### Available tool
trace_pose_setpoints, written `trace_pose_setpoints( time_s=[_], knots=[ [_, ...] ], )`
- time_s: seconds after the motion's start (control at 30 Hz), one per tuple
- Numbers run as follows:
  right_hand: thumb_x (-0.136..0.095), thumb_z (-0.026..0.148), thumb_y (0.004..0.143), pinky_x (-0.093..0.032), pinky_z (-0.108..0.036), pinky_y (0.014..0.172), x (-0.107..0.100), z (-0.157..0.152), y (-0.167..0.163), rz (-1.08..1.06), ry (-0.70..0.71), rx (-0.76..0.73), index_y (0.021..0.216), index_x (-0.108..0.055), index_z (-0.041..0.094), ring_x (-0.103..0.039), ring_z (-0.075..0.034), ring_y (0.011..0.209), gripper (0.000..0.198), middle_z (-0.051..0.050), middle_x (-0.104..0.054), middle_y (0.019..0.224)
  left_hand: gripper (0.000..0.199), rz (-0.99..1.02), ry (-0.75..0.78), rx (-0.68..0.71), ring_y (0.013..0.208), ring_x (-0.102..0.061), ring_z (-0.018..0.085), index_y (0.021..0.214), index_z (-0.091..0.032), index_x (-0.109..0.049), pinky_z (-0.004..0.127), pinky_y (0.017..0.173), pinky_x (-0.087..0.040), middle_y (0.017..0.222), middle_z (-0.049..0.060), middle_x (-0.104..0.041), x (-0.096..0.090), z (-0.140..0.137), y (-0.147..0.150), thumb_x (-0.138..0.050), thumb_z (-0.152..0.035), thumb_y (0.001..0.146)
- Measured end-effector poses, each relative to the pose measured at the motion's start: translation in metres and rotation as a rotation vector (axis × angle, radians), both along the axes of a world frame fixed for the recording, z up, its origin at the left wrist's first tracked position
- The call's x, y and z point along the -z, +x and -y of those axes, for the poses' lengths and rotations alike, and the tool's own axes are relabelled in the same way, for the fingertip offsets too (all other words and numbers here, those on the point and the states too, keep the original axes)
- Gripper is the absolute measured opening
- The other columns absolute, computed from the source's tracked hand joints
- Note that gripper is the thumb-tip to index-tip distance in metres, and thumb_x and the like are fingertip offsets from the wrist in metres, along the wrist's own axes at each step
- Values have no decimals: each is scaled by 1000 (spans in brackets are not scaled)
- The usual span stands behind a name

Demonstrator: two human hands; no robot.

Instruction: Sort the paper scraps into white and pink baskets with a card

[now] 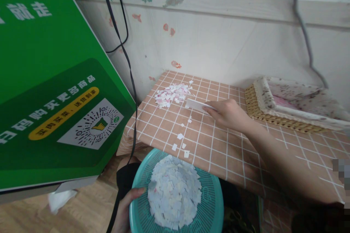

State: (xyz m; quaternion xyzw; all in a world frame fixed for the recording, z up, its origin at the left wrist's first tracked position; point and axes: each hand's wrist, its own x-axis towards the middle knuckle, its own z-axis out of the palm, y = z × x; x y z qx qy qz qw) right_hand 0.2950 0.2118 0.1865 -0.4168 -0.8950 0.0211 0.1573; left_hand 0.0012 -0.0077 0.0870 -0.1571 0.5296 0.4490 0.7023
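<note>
My right hand (229, 114) pinches a flat white card (196, 105), held low over the checked tablecloth. Just left of the card's tip lies a heap of white and pink paper scraps (172, 94). Several loose scraps (180, 136) trail from there toward the table's near edge. Below that edge, my left hand (130, 200) grips the rim of a teal plastic basket (216, 196), thumb over the inside. A large mound of pale torn paper pieces (175, 193) fills the basket's middle. The other left fingers are hidden under the rim.
The table (218, 142) stands against a stained wall. At its right rear sits a wicker basket (259, 105) with a cloth lining. A green printed board (54, 62) leans in on the left, and a black cable (131, 69) hangs before it. Something white (60, 200) lies on the floor.
</note>
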Motion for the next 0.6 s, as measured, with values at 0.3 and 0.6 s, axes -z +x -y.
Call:
trace_pose_setpoints(
  time_s=[0.3, 0.6],
  knots=[
    [-41, 29, 92, -30, -27, 54, -10, -8, -4, 56, -65, -25, 79, -61, 15, -46, -11, 52, 28, -3, -57, 60, 22, -11, -7, 37, 78, -71, 35, 82, -10, -73, 48, 75, -54, 69, 10, -76, 2, 0, -1, -70, -16, 61],
    [-53, 33, 83, -29, -27, 56, -47, -48, -8, 82, -307, -70, 68, -63, 14, -44, -11, 54, 26, -1, -55, 58, 28, 31, 15, 23, 77, -71, 34, 87, -10, -73, 49, 74, -54, 70, 10, -76, 8, 1, -3, -69, -16, 60]
  ],
)
